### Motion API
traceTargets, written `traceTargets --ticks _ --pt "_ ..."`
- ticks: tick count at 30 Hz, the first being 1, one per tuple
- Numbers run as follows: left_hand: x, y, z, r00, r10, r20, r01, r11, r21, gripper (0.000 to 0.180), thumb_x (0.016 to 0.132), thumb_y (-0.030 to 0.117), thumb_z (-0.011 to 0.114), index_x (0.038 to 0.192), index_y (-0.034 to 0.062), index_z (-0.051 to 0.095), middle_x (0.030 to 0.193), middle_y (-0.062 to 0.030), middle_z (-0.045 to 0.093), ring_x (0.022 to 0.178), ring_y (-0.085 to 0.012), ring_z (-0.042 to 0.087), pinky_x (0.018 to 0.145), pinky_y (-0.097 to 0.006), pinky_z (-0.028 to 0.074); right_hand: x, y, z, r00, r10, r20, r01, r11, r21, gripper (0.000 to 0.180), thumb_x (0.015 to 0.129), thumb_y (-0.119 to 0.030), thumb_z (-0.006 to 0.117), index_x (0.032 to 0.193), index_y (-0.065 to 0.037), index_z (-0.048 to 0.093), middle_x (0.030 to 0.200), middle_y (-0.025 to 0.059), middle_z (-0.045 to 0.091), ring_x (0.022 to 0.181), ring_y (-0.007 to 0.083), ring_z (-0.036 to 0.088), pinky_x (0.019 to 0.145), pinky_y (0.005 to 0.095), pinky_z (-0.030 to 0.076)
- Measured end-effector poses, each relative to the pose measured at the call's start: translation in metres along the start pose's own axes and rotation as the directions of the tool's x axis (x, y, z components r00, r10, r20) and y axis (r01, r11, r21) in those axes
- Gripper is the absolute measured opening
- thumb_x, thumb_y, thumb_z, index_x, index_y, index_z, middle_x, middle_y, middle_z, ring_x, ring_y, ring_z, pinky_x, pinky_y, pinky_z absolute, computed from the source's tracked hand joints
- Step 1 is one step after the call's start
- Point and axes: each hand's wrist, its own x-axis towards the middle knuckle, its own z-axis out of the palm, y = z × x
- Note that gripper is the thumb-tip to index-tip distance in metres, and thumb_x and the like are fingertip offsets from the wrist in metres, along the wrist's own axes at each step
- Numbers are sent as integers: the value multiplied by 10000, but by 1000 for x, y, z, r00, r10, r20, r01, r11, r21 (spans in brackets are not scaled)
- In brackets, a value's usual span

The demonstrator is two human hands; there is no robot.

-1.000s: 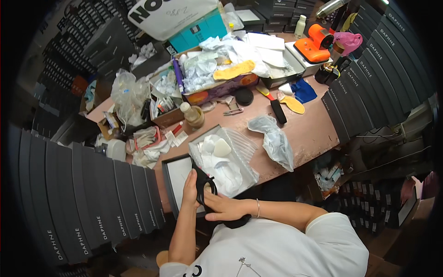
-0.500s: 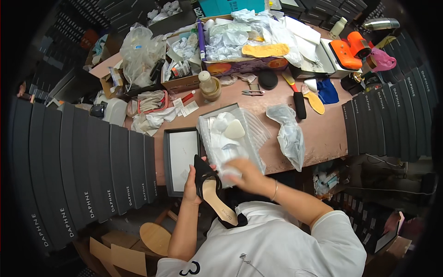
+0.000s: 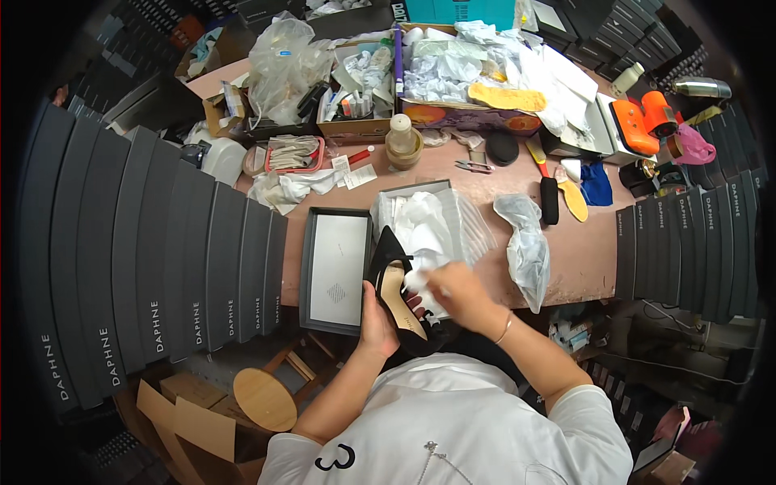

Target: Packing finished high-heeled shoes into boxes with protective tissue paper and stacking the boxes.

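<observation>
Our left hand (image 3: 378, 319) grips a black pointed pump (image 3: 396, 291) at the surface's (image 3: 566, 250) near edge, 9 o'clock of the open shoebox (image 3: 440, 226). Right hand (image 3: 453, 287) pinches white tissue paper (image 3: 419, 279) at its mouth. We judge: steady the shoe, pack gently toward the toe.

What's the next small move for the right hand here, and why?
Probably push the white tissue wad deeper toward the toe of the black pump. The left hand grips the shoe from below, its tan insole facing up, and the right hand pinches the tissue right at the shoe's opening. The open shoe box, lined with more tissue, sits just behind it.
</observation>
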Motion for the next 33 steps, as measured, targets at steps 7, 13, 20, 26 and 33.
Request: traceTargets --ticks 7,13,20,26,33 --pt "-10 -24 -6 997 -66 -40 69 994 87 366 919 292 611 1179 58 501 1044 -88 594 883 -190 607 765 -336 521 11 1 34 935 -53 351 86 993 -81 292 729 -112 637 1020 -112 654 1085 48 625 1034 225 560 882 359 389" --pt "-6 -8 -15 955 4 -296 37 990 135 338 937 289 568 1121 10 521 976 -120 613 792 -215 631 731 -344 554 39 91 54 1000 28 -6 -28 905 -425 268 780 -94 603 1045 -66 630 991 120 629 919 277 605 788 410 465" --pt "-3 2 -14 975 40 -219 -22 996 84 548 912 546 508 1101 33 543 941 -85 600 785 -196 616 743 -352 541 29 19 20 975 199 -97 -160 936 313 190 780 -33 651 958 -61 591 905 121 600 839 320 607 699 390 491" --pt "-27 -35 9 953 221 -208 -178 962 206 328 959 354 530 1149 113 415 847 -71 556 670 -166 588 609 -324 533 42 0 86 981 -83 -177 77 996 -41 423 684 -75 635 1100 -86 559 1172 136 521 1059 335 511 897 435 425" --pt "-32 -8 -21 904 214 -370 -186 976 110 381 974 371 456 1201 68 496 934 -101 615 699 -183 591 656 -343 533 40 53 67 958 208 199 -191 976 -103 526 796 -59 543 1315 -112 483 1380 223 415 1321 378 347 1046 485 305"
